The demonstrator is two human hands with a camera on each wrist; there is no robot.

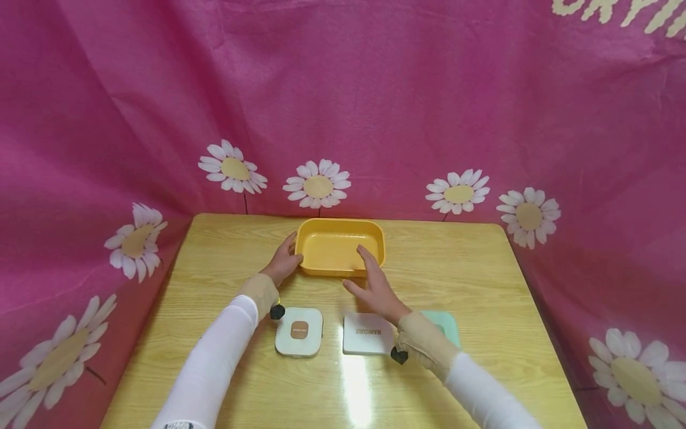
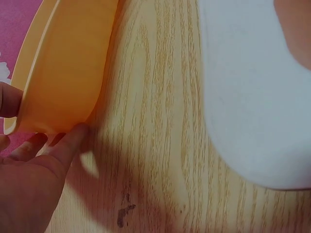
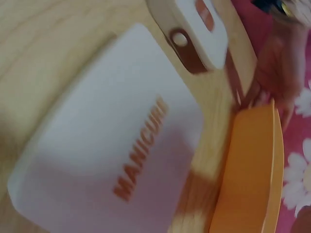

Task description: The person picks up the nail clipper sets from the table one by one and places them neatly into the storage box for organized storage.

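Wooden table [image 1: 471, 280]: my left hand [image 1: 281, 263] grips the yellow bin [image 1: 329, 247], presumably to steady it. My right hand [image 1: 378, 291], fingers spread, holds nothing.

There's one yellow tray [image 1: 328, 250], two white cases [image 1: 299, 347], one green object [image 1: 450, 326].

We've got left forearm [image 1: 217, 357] and right forearm [image 1: 477, 381] angled forward and inward; left hand [image 1: 284, 263] gripping, thumb opposing fingers; right hand [image 1: 377, 291] to its right, fingers extended, thumb spread.
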